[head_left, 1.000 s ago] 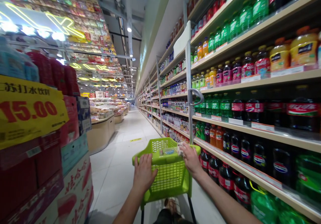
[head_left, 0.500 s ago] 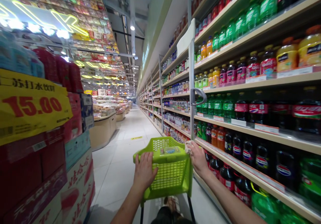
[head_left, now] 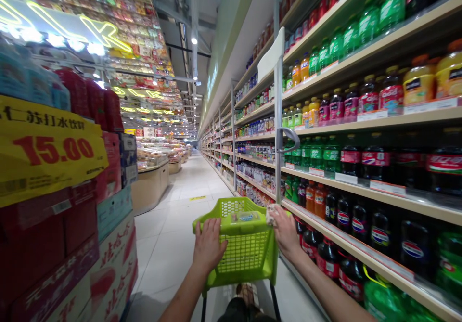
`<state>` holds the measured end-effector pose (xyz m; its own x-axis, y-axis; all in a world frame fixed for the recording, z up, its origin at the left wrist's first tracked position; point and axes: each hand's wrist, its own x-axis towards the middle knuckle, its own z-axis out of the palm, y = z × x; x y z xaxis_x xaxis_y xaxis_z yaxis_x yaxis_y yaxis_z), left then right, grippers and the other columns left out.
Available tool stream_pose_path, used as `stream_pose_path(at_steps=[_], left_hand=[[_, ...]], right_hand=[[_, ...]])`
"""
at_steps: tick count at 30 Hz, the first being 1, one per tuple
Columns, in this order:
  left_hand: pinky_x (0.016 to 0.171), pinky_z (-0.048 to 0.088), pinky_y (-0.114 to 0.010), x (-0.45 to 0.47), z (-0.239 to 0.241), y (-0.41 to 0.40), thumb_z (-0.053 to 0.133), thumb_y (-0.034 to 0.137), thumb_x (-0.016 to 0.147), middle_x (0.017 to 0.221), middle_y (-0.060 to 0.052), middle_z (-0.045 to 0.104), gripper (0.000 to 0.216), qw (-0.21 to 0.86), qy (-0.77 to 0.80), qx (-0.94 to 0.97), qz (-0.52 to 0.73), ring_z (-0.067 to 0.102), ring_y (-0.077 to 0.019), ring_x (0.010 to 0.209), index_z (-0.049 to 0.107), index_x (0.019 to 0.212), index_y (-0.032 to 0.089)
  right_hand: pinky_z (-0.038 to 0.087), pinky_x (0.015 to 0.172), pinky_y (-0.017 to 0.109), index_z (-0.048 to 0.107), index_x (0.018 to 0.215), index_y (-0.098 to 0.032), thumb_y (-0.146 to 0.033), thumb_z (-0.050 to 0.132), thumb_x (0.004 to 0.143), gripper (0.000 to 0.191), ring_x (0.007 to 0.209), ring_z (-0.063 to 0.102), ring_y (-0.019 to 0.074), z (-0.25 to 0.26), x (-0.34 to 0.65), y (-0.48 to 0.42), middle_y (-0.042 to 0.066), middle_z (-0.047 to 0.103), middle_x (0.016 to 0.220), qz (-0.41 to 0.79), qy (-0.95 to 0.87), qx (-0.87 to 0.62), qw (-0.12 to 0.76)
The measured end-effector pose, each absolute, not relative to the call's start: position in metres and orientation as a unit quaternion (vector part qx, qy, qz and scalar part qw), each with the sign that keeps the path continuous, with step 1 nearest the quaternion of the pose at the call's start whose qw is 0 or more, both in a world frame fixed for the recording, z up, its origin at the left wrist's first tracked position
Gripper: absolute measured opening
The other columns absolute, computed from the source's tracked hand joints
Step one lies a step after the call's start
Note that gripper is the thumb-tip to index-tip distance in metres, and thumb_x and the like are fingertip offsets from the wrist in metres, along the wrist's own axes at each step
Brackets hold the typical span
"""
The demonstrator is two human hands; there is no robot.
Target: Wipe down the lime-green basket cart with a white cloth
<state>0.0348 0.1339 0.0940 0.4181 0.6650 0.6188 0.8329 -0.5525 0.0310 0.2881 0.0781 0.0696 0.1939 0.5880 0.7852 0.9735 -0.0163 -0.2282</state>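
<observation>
A lime-green plastic shopping cart (head_left: 249,252) stands right before me, its basket wall full of holes. My left hand (head_left: 210,242) lies over the left part of the cart's handle, fingers bent over it and the thumb apart at the side. At the handle's right end, my right hand (head_left: 287,230) is closed on a crumpled whitish tissue (head_left: 271,216) pressed against the green plastic. Between both hands a clear panel with a label (head_left: 247,216) is set in the handle.
Shelves of soda and juice bottles (head_left: 375,158) line the right side, with a metal door handle (head_left: 290,140) sticking out. Stacked drink cartons (head_left: 113,259) with a yellow price sign (head_left: 54,151) stand close on the left. Wooden display stands (head_left: 149,187) border the tiled aisle (head_left: 187,168).
The surroundings have shifted slightly to the right in view. Both hands keep their places on the cart, and the right one still holds the tissue.
</observation>
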Motion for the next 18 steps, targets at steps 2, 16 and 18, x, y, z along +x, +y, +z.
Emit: stream_pose_path(at_steps=[2, 16, 18], left_hand=[[0.105, 0.009, -0.048, 0.035, 0.095, 0.133, 0.047, 0.03, 0.073, 0.123, -0.01, 0.05, 0.051, 0.143, -0.454, -0.831, -0.288, 0.037, -0.0256, 0.118, 0.042, 0.122, 0.016], [0.105, 0.009, -0.049, 0.038, 0.095, 0.132, 0.047, 0.033, 0.075, 0.123, -0.01, 0.05, 0.053, 0.143, -0.454, -0.829, -0.292, 0.037, -0.0256, 0.118, 0.042, 0.123, 0.014], [0.105, 0.01, -0.048, 0.038, 0.096, 0.131, 0.047, 0.033, 0.075, 0.123, -0.01, 0.05, 0.053, 0.143, -0.452, -0.832, -0.288, 0.037, -0.0256, 0.118, 0.041, 0.124, 0.014]], right_hand=[[0.025, 0.098, 0.051, 0.053, 0.113, -0.023, -0.004, 0.035, 0.07, 0.051, 0.123, 0.035, 0.0223, 0.067, 0.259, 0.084, 0.009, 0.043, 0.132, -0.245, -0.624, -0.629, 0.394], [0.024, 0.097, 0.051, 0.054, 0.113, -0.02, -0.005, 0.035, 0.072, 0.049, 0.123, 0.035, 0.0232, 0.071, 0.271, 0.079, 0.011, 0.044, 0.131, -0.264, -0.588, -0.662, 0.382], [0.026, 0.097, 0.049, 0.052, 0.115, -0.023, -0.002, 0.035, 0.07, 0.053, 0.124, 0.033, 0.0219, 0.069, 0.247, 0.085, 0.009, 0.042, 0.133, -0.27, -0.625, -0.621, 0.387]])
